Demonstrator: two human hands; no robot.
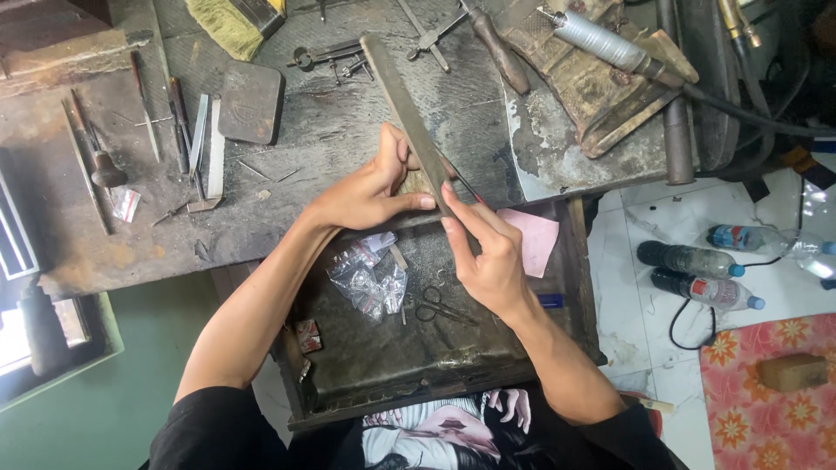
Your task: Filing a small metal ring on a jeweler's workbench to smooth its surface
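A long flat metal file (402, 104) lies slanted across the front edge of the worn workbench (287, 200). My right hand (489, 257) is closed around the file's near end, fingers along its side. Just left of the file, my left hand (366, 190) is curled at the bench edge, thumb pressed forward. It pinches a small piece against the file, mostly hidden by the fingers. A brownish wooden peg (418, 181) shows between the left hand and the file.
Under my hands is an open dark drawer (570, 287) holding clear plastic bags (370, 278), small scissors (440, 309) and pink paper (533, 239). Hand tools (178, 130), a dark tin (251, 100) and a torch (601, 43) lie on the bench. Bottles (697, 261) lie on the floor at right.
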